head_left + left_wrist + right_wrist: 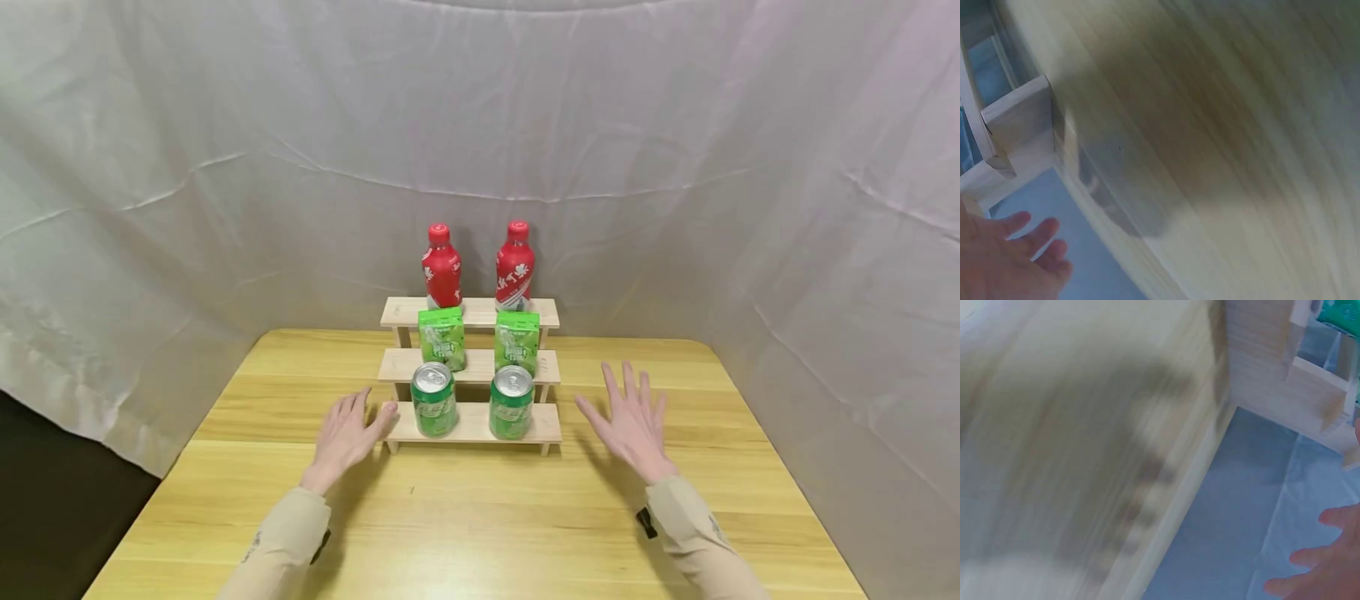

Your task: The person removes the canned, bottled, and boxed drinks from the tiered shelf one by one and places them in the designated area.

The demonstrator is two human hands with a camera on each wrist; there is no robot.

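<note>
A three-step wooden stand (470, 423) holds drinks in pairs. On its lowest step are a left green can (434, 408) and a right green can (511, 410). Two green drink cartons, left (442, 337) and right (517, 340), stand on the middle step; two red bottles, left (442, 271) and right (515, 271), stand on top. My left hand (347, 435) is beside the stand's lower left end, thumb toward the left can, holding nothing. Off the stand's right side, my right hand (630, 421) has its fingers spread and holds nothing. In the left wrist view, the left hand's fingers (1038, 234) are slightly bent.
The stand rests on a wood-grain table (465, 517) with rounded back corners. A pale grey cloth (637, 150) hangs behind the table and along both sides. At the lower left lies a dark area (60, 500) beyond the table edge.
</note>
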